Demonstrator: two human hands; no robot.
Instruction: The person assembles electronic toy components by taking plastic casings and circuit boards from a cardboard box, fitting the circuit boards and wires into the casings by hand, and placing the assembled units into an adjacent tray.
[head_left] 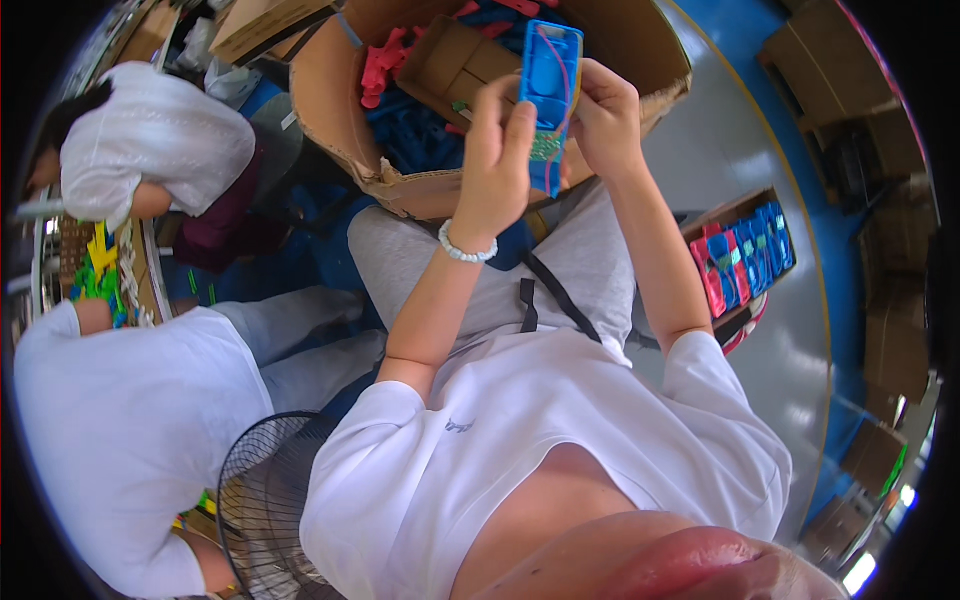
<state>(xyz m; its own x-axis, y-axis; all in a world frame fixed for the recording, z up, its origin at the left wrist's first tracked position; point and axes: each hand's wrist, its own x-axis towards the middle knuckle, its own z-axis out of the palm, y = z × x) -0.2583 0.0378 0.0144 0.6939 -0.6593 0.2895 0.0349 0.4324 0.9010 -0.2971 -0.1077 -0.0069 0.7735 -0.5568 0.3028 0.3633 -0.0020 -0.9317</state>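
Observation:
Over the near side of a big cardboard box [335,130], my left hand [497,165] grips a blue plastic casing [545,85] from the left, with the thumb across its front. The casing stands nearly upright. A small green circuit board [546,146] sits in its lower part, and a thin reddish wire runs along its right side. My right hand [608,118] is closed at the casing's right edge with curled fingers; the fingertips are partly hidden behind it. Below the casing, the big box holds red plastic parts [385,68], blue plastic parts [410,135] and a smaller open carton [455,68].
To my right on the floor stands a carton [784,268] of red and blue casings with boards. A black fan [268,490] is close at my left. Two people in white tops, one [150,430] nearer, work at a bench with coloured parts. Stacked cartons [830,60] line the far right.

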